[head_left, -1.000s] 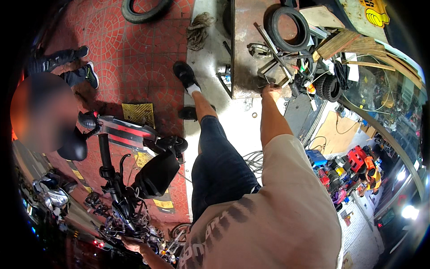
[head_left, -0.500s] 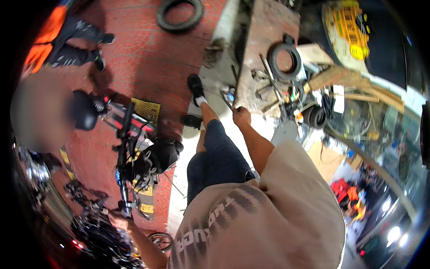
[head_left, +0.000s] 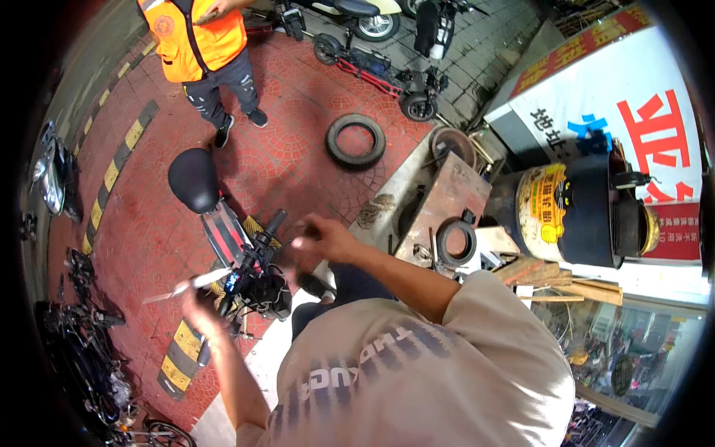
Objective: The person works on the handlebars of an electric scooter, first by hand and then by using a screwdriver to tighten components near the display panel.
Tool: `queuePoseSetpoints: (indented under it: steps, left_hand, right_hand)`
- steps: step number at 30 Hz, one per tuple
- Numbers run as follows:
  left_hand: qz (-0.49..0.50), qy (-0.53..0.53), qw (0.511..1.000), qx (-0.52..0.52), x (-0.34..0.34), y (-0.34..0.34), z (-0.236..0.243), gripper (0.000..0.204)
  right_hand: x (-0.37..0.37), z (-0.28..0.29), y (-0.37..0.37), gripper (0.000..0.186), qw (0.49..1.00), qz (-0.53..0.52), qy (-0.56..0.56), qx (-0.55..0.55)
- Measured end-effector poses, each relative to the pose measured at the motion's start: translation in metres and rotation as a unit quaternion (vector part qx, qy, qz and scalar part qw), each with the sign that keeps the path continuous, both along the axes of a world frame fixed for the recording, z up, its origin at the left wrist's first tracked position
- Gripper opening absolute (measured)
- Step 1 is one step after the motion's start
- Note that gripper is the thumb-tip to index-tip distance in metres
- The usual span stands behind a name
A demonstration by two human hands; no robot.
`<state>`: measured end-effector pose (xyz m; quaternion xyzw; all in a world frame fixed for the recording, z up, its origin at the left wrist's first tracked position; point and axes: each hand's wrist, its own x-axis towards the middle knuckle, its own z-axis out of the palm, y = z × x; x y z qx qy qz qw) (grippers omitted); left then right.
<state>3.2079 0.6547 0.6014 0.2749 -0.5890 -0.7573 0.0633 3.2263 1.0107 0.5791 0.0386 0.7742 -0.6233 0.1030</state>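
Note:
My left hand (head_left: 202, 311), blurred by motion, is over the red paving beside the handlebar of an electric scooter (head_left: 223, 235). A pale thin strip (head_left: 160, 297), smeared too, sticks out on both sides of its fingers; its kind cannot be made out. Over the scooter's far handgrip reaches my right hand (head_left: 328, 240), its fingers bent and smeared; whether it holds anything cannot be told. Between my hands are the handlebar with a lit display (head_left: 233, 281) and a black bag (head_left: 269, 296). The scooter has a black seat (head_left: 194, 180) and a red-edged deck.
A person in an orange vest (head_left: 197, 45) stands beyond the scooter. A loose tyre (head_left: 355, 141) lies on the paving. To the right, a workbench (head_left: 447, 190) carries another tyre (head_left: 456, 243); a dark drum (head_left: 581, 208) stands beyond it. Yellow-black curb strips (head_left: 179, 361) line the left.
My right hand has left the workbench edge and swung left to the scooter. My left hand has moved forward, with the pale strip now showing. The view has shifted, bringing more background in.

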Motion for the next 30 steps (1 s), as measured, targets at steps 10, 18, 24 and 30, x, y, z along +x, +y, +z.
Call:
queuePoseSetpoints:
  steps: [10, 18, 24, 30]
  left_hand:
    - [-0.084, -0.087, 0.968, 0.220, -0.116, 0.223, 0.016, 0.027]
    - [-0.019, -0.231, 0.932, 0.278, -0.124, 0.255, -0.089, 0.060]
    - [0.236, -0.238, 0.846, 0.414, -0.101, 0.275, -0.189, 0.100]
    - [0.608, -0.187, 0.722, 0.273, -0.142, 0.258, -0.227, 0.042]
  right_hand:
    - [-0.144, 0.052, 0.050, 0.032, 0.981, 0.139, 0.137, -0.014]
    - [-0.271, 0.037, 0.148, 0.022, 0.990, 0.094, 0.053, -0.087]
    - [-0.338, 0.053, 0.157, 0.030, 0.983, 0.151, 0.007, -0.107]
    - [-0.366, 0.063, 0.102, 0.025, 0.961, 0.254, -0.028, -0.105]
